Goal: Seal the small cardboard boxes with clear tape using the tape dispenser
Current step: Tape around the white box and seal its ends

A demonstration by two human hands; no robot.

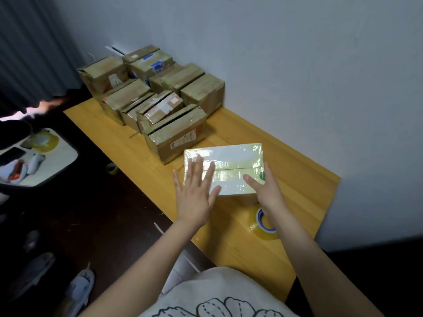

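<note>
A small cardboard box [231,161], its top glossy with clear tape, stands on the wooden table [297,179] in front of me. My left hand [194,193] lies flat on the box's near left corner, fingers straight and spread. My right hand [265,188] grips the box's near right corner, thumb on top and fingers down the right side. A roll of clear tape with a blue core [263,223] lies on the table just below my right wrist, partly hidden by it. No dispenser shows.
Several taped cardboard boxes [151,97] crowd the table's far end against the white wall. At left, a white side table [57,161] carries another tape roll [44,141] and small items. A person's hand [49,104] shows at far left. Shoes lie on the dark floor.
</note>
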